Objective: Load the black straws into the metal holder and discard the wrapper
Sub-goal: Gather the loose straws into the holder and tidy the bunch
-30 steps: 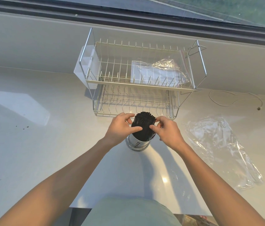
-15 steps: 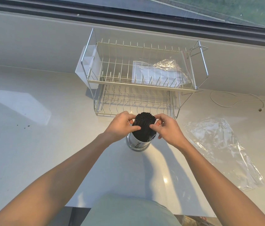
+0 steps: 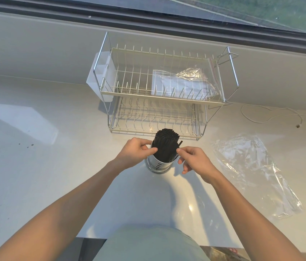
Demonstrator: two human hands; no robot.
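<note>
Black straws (image 3: 167, 143) between both hands.

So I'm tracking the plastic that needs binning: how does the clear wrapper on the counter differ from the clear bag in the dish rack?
The wrapper lies spread out on the white counter, right of the metal holder; the bag sits up on the dish rack top tier. The wrapper looks empty, while the bag seems to hold a white sheet. Both are crinkled, see-through plastic, and neither hand touches them.
</note>
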